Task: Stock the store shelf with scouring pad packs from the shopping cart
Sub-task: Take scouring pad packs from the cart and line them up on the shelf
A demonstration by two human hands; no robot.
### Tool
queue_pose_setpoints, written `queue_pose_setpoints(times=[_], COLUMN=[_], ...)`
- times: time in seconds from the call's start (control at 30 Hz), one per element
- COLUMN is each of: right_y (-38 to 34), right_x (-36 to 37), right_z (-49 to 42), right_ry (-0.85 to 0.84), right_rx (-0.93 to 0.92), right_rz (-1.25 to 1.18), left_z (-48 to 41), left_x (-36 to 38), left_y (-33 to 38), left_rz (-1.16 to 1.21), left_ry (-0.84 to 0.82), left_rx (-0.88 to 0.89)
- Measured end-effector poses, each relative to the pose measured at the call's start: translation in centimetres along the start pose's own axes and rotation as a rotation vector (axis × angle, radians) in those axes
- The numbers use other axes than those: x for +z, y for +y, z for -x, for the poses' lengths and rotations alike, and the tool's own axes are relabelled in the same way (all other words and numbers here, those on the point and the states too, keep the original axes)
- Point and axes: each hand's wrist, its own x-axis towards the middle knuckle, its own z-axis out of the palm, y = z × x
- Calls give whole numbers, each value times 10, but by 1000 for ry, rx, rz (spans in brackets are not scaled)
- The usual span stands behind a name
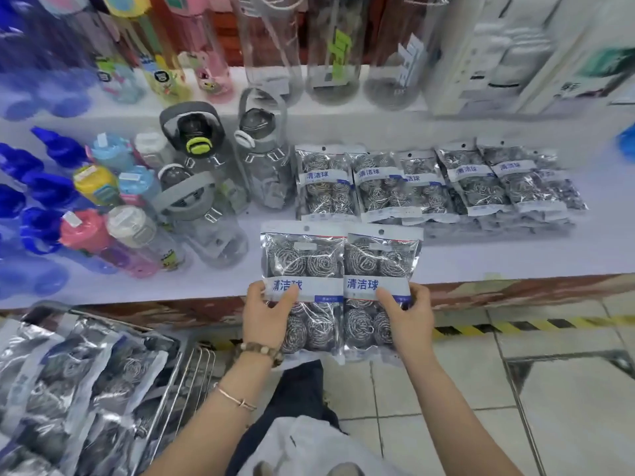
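Note:
Two clear scouring pad packs with steel-wool balls and a white label band are held side by side over the shelf's front edge. My left hand grips the left pack, thumb on its label. My right hand grips the right pack the same way. Both packs' upper halves lie over the white shelf. A row of several more packs lies further back on the shelf. The shopping cart at lower left holds several packs.
Water bottles of clear, blue, pink and yellow plastic crowd the shelf's left half. Tall clear bottles and boxed goods stand on the upper tier. A yellow-black striped strip runs along the tiled floor below the shelf.

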Motion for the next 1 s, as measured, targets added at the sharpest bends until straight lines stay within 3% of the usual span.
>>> queue_pose_setpoints(times=[0.7,1.0], right_y=[-59,-75], right_x=[-29,-82], right_z=[-133,-218], right_ry=[285,229], right_rx=[89,54], right_rz=[-7,45], left_z=[-110,-126], left_x=[104,180], left_y=[103,146], left_rz=[-7,-62], left_ry=[-266,-223], left_rx=[51,69])
